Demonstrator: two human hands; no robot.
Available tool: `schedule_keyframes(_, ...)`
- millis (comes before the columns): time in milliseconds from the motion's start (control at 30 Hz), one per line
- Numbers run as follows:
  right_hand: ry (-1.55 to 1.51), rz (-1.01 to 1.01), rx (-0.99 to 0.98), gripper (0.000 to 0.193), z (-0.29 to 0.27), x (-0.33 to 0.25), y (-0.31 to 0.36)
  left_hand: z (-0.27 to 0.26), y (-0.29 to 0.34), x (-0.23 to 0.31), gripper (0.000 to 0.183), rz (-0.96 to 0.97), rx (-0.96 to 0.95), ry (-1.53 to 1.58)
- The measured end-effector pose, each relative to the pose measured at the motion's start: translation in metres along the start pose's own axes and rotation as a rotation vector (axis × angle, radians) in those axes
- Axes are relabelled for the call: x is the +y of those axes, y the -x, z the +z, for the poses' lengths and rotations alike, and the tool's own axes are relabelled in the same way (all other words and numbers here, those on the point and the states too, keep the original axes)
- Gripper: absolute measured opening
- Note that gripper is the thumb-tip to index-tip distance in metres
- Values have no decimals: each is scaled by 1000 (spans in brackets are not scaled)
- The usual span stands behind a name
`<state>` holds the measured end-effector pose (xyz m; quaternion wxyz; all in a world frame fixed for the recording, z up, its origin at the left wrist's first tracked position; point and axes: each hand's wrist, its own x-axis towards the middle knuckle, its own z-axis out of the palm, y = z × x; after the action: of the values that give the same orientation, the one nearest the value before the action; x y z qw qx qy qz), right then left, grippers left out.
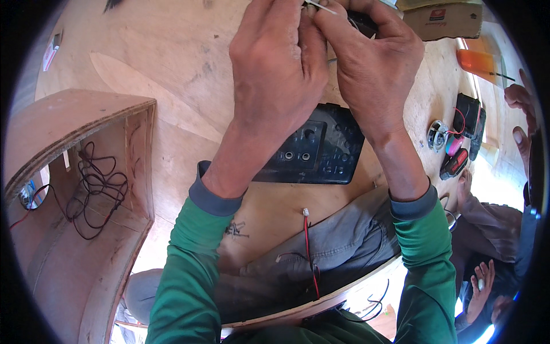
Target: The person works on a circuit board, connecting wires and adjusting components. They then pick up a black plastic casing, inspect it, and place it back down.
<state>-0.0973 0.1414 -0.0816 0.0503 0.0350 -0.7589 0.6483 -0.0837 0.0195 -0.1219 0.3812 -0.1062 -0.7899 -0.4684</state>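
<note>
Two hands, left [275, 69] and right [372, 63], each grip pinched on one thin white wire [322, 7], above one black panel [321, 152].

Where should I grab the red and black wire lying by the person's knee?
Probably near its small white plug end, pinched from above. That end of the red and black wire lies free on the wooden board, while its lower part runs over the board's edge, out of easy reach.
</note>
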Motion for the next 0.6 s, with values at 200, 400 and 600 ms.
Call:
schedule_keyframes(200, 5, -1, 11, 18, 0, 2, 3, 1, 5, -6, 34, 8, -27, 8)
schedule_keyframes(400, 8, -1, 17, 18, 0, 3, 3, 1, 3, -6, 32, 19, 7, -20)
schedule_keyframes(600, 13, 6, 9, 18, -2, 3, 1, -4, 1, 2, 33, -74, -51, -58)
